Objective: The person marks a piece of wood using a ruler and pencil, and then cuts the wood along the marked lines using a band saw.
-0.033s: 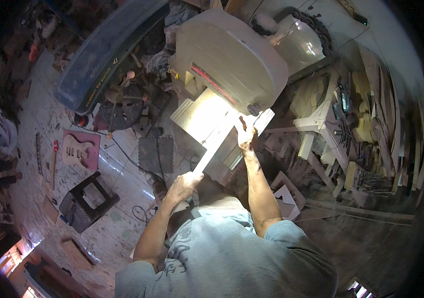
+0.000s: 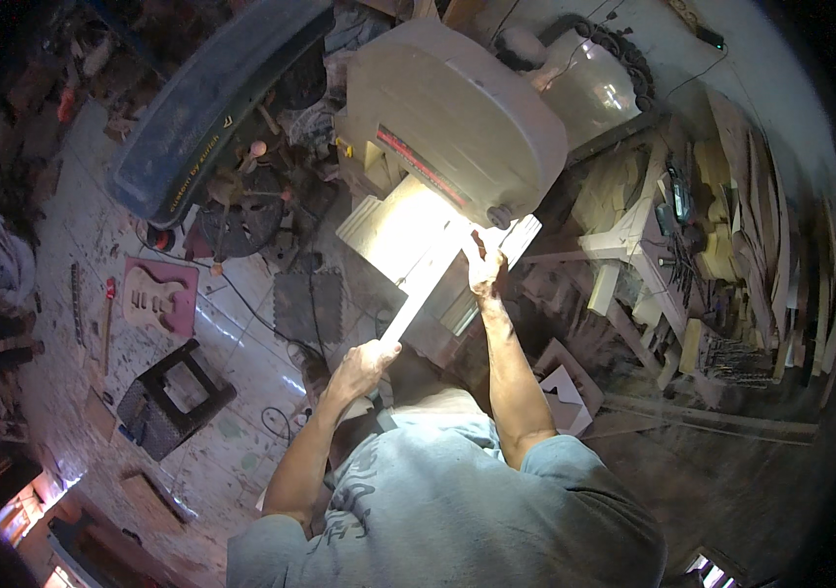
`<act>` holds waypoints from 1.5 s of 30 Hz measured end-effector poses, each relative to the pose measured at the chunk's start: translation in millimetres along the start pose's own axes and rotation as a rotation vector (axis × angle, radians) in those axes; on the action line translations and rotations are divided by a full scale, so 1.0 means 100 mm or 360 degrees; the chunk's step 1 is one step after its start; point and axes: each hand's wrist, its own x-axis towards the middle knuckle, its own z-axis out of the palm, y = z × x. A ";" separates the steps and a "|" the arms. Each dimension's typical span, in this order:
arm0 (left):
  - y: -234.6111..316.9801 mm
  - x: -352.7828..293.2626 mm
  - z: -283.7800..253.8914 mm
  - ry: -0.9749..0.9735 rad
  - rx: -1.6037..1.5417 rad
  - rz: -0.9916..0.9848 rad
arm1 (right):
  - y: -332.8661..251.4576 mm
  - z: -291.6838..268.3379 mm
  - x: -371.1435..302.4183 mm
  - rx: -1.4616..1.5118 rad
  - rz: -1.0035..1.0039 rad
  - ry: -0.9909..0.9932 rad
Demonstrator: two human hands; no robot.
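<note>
Nothing has visibly moved since the earlier frame: both hands and the wood sit in the same spots, so the cut in hand looks no further along.

The long pale wooden strip lies slanted across the brightly lit pale table of the band saw. Its far end is under the saw's rounded beige upper housing, and its near end sticks out past the table edge toward the person.

The left hand grips the near end, fingers curled tight around the strip. The right hand is on the far part of the strip, just beside the housing. Its fingers are pressed down on the wood, one pointing up toward the blade area. The blade itself is lost in glare, so I cannot tell whether it touches the wood.

The person's grey-blue T-shirt fills the bottom of the view.

Further out:
- A white rounded drum with a black ribbed hose stands behind the saw.
- A long dark blue curved cover is at upper left.
- A pink board with a pale guitar-body cutout lies on the dusty floor at left.
- A black square metal stool frame is near the pink board.
- Stacked pale wood offcuts line the right side.
</note>
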 end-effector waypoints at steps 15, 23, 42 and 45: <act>-0.33 -0.51 0.08 0.0319 0.0240 -0.0062 | -0.42 -0.13 -0.76 0.1129 0.0346 -0.0045; -0.69 -0.88 0.04 0.1609 0.1125 0.0152 | -0.91 -0.54 -1.05 0.2409 0.0809 -0.0920; -0.31 -0.98 -0.20 0.0987 0.0720 0.0171 | -0.87 -0.65 -1.01 0.2079 0.0829 -0.0677; -0.26 -0.88 -0.16 0.0400 0.0328 0.0124 | -0.81 -0.64 -0.89 0.1181 0.0528 -0.0623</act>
